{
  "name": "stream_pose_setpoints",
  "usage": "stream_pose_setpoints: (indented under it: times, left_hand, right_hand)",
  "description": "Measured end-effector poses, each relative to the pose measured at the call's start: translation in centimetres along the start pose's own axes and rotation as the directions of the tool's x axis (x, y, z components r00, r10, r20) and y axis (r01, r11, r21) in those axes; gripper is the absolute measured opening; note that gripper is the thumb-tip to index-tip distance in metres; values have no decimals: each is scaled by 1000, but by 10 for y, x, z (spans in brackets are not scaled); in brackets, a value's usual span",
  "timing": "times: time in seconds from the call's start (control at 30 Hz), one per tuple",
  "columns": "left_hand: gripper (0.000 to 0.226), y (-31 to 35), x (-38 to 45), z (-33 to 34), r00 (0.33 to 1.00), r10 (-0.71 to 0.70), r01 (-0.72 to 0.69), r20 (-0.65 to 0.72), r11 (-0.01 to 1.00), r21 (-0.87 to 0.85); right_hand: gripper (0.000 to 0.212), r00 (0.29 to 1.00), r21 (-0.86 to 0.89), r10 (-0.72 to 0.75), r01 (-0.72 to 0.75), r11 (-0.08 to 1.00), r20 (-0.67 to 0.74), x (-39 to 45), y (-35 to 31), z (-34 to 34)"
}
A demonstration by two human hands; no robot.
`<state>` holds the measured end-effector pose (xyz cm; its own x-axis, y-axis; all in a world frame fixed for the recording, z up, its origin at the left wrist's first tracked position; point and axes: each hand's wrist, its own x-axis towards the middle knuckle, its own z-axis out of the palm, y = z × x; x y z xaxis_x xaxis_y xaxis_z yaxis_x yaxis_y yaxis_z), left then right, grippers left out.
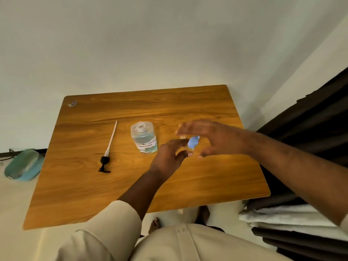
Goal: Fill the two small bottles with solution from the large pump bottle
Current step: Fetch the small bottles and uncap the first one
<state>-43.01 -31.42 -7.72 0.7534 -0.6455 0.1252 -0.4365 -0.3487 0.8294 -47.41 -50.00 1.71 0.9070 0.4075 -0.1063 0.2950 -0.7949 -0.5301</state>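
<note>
The large clear bottle (144,137) stands open near the middle of the wooden table (207,185), partly filled with blue-green solution and carrying a handwritten label. Its black pump (108,151) with a long white tube lies flat to the left. My left hand (169,157) pinches a small clear bottle with a blue flip cap (194,141) between fingers and thumb. My right hand (212,138) hovers just right of and over that cap, fingers spread and blurred. A small clear neck (182,136) shows behind the left fingers; I cannot tell if it is the second small bottle.
A small sticker (72,103) sits at the table's far left corner. A teal object (24,164) lies on the floor to the left. Dark curtains (310,119) and folded white and dark cloth (282,217) crowd the right side.
</note>
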Motion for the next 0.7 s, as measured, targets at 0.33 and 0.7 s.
stream_pose_setpoints:
  times: [0.33,0.7]
  left_hand:
    - [39,0,-15,-13,997,-36,37,-64,999,13]
    - [34,-10,-8,5,995,-90,87,-46,994,-70]
  right_hand:
    - [61,983,-133,158,-170,976,-94,9,-39,11]
    - [39,988,-591,-146,148,793,52,12,-36,-14]
